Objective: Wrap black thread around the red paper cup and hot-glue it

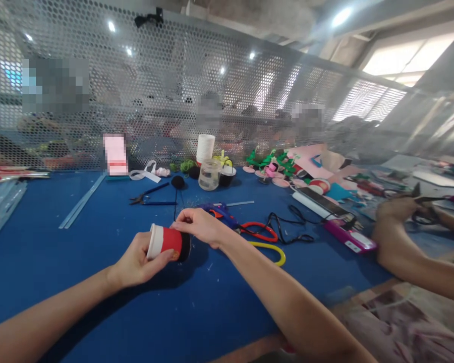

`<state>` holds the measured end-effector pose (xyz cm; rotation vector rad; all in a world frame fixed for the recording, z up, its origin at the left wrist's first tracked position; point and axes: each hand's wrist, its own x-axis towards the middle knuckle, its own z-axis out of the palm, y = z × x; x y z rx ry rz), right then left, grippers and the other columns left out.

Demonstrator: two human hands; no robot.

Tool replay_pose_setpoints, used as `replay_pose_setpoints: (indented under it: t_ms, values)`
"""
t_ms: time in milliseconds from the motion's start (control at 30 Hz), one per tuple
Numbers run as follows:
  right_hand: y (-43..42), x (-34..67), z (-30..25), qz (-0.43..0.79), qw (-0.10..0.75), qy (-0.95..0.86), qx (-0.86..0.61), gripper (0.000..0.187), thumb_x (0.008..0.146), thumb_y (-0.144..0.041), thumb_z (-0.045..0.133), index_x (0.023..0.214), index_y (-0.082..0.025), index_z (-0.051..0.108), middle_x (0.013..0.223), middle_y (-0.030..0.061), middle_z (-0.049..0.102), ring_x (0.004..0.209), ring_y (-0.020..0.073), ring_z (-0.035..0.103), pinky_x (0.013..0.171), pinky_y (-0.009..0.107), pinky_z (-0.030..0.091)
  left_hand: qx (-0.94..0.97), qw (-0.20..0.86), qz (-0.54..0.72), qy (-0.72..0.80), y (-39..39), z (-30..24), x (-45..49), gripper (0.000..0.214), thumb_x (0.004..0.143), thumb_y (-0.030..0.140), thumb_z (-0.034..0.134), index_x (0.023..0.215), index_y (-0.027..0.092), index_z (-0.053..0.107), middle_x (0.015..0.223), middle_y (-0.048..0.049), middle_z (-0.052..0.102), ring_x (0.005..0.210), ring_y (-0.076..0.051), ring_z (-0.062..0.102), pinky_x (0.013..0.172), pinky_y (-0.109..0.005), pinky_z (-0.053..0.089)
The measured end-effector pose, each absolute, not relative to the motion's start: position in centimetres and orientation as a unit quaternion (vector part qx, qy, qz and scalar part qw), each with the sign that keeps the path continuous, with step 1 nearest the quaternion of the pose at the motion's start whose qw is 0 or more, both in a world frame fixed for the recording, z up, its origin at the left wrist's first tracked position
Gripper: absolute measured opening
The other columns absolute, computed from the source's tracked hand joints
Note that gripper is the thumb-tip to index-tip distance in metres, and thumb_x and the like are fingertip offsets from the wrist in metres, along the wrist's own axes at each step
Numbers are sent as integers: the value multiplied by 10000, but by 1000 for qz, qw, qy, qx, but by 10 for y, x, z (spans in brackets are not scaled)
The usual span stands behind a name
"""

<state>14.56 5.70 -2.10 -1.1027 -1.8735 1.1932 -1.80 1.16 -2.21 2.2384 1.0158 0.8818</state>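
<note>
My left hand is closed around a paper cup tipped on its side, its white rim toward the left. Red covers the cup's middle, and a black band wraps its base end. Above the cup my right hand pinches close to the red and black part. A thin black yarn runs from a black yarn ball down to those pinched fingers. Their tips are partly hidden. Just beyond the right wrist lie a blue glue gun and scissors with a red handle and a yellow one.
Pliers lie on the blue table before a clear jar and stacked white cups. A perforated metal screen closes off the back. At right are a purple power strip, a black cable and another person's hand.
</note>
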Motion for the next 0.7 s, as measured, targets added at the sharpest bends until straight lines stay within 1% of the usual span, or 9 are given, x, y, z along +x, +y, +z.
replay_pose_setpoints:
  t_ms: [133, 267, 333, 433, 500, 600, 700]
  values:
    - [57, 145, -22, 467, 324, -710, -417, 156, 672, -303, 558, 627, -157, 528, 533, -38, 487, 477, 69, 413, 450, 198, 328, 845, 237, 327, 349, 11, -26, -19, 176, 711, 211, 468, 563, 141, 532, 472, 11, 487, 416, -65, 371, 398, -190, 293]
    - [57, 145, -23, 473, 328, -701, -421, 170, 669, -327, 562, 646, -160, 539, 538, -41, 480, 479, 68, 409, 453, 196, 324, 857, 207, 332, 335, 13, -27, -19, 162, 721, 201, 462, 598, 132, 542, 494, 0, 509, 444, -76, 408, 431, -193, 322]
    - [57, 144, -22, 486, 334, -682, -433, 213, 673, -368, 555, 642, -158, 536, 543, -35, 485, 480, 70, 420, 452, 197, 340, 858, 200, 336, 333, 14, -26, -19, 154, 718, 203, 466, 612, 127, 547, 501, -2, 509, 454, -80, 416, 445, -197, 333]
    - [56, 143, -19, 560, 322, -629, -433, 322, 701, -477, 476, 670, -160, 523, 551, -15, 507, 478, 89, 468, 452, 225, 395, 844, 209, 349, 350, 16, -23, -20, 153, 713, 224, 477, 609, 130, 538, 499, 9, 489, 448, -77, 395, 443, -198, 332]
    - [54, 144, -17, 618, 295, -604, -407, 383, 716, -527, 411, 731, -163, 529, 595, 11, 540, 507, 114, 505, 459, 261, 434, 825, 234, 353, 373, 17, -21, -20, 170, 715, 248, 476, 605, 131, 533, 496, 18, 471, 444, -74, 376, 438, -196, 325]
    - [50, 146, -16, 655, 275, -601, -366, 370, 720, -506, 427, 808, -162, 533, 723, 46, 572, 602, 137, 536, 502, 297, 473, 803, 298, 336, 392, 20, -17, -21, 194, 710, 283, 481, 660, 116, 566, 533, 11, 493, 475, -80, 397, 453, -196, 329]
    - [45, 149, -19, 616, 320, -617, -370, 351, 731, -464, 446, 880, -153, 513, 786, 54, 565, 650, 134, 536, 563, 307, 480, 763, 419, 293, 395, 24, -11, -22, 213, 674, 315, 531, 722, 119, 599, 540, 20, 518, 489, -84, 423, 472, -198, 336]
